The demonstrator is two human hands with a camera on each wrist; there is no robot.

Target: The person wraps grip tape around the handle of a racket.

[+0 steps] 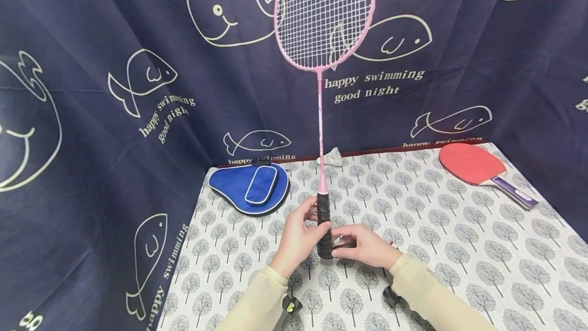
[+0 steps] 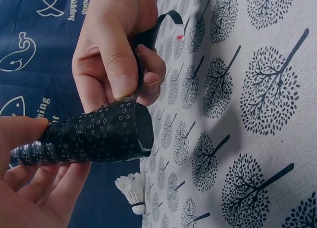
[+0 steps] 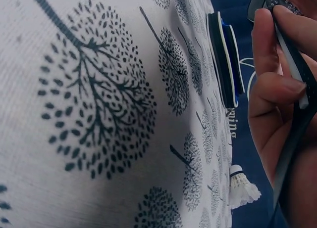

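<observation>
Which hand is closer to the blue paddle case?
Left. The left hand grips the racket handle on the side facing the blue case; the right hand is beyond the handle, farther off.

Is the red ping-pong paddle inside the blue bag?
No, the red paddle lies bare on the tablecloth at the right, far from the blue bag.

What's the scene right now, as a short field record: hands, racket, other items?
left hand: grips the racket handle, racket upright
right hand: pinches the grip tape at the handle's butt end
tape: black, perforated, partly wound on the handle, loose strip running to the right hand
shuttlecock: on the table behind the racket
blue case: far left of the table
red paddle: far right of the table
</observation>
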